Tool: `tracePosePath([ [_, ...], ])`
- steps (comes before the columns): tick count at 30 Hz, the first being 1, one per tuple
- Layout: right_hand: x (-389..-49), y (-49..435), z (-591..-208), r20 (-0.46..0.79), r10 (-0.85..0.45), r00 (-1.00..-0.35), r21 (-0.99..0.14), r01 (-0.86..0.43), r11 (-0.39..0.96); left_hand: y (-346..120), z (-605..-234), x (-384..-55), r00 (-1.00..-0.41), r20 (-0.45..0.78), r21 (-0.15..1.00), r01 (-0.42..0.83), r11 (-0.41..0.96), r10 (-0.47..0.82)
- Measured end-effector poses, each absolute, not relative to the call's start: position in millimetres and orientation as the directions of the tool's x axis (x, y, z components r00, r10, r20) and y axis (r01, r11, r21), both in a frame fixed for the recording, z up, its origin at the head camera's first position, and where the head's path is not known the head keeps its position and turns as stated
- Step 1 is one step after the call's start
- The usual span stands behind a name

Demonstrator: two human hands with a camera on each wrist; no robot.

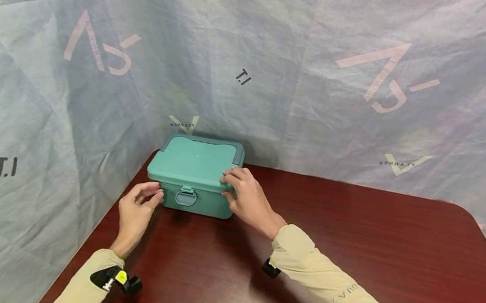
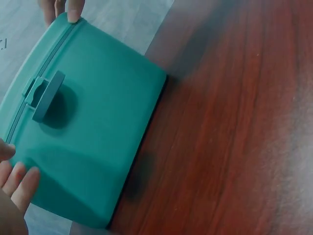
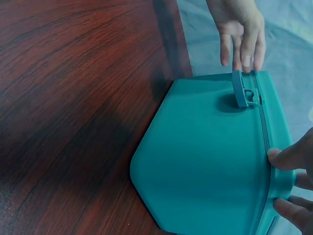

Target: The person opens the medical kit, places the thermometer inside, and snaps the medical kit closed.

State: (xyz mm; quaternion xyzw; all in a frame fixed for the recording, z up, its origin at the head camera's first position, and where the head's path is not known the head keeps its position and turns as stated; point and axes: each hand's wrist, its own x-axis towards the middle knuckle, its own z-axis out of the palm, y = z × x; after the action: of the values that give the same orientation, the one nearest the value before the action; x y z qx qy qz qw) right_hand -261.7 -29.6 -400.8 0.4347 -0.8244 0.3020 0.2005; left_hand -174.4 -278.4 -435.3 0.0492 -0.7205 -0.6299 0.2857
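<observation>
A teal plastic box [image 1: 220,206] stands on the table with its lid [image 1: 196,161] down. At the middle of its front is a latch with a ring-like tab [image 1: 186,197]. My right hand [image 1: 251,202] holds the front right corner of the lid, fingers over the top and thumb at the seam. At the front left corner is my left hand [image 1: 135,209], its fingertips right at the lid's edge and its fingers curled round nothing. In the right wrist view these left fingers [image 3: 247,49] point down at the box's end, fairly straight.
A reddish-brown wooden table [image 1: 352,241] lies under the box and stretches to the right. Grey printed cloth [image 1: 268,108] hangs behind the table and along its left side, close to the box. A dark wrist camera [image 1: 129,284] sits on my left sleeve.
</observation>
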Motion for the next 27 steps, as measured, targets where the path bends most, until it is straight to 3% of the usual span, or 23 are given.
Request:
tracePosePath([
  [8,-261,-29,-401,0.592,-0.594,-0.545,-0.327,-0.836,0.441,-273,-462,-183,-0.890,0.327,0.943,0.329,0.049,-0.317],
  [18,-261,-28,-402,0.595,-0.590,-0.545,-0.331,-0.836,0.438,-268,-471,-180,-0.881,0.407,0.913,0.398,0.090,-0.239],
  [27,-262,-27,-401,0.591,-0.593,-0.547,-0.338,-0.835,0.434,-258,-448,-173,-0.880,0.400,0.916,0.379,0.127,-0.255],
])
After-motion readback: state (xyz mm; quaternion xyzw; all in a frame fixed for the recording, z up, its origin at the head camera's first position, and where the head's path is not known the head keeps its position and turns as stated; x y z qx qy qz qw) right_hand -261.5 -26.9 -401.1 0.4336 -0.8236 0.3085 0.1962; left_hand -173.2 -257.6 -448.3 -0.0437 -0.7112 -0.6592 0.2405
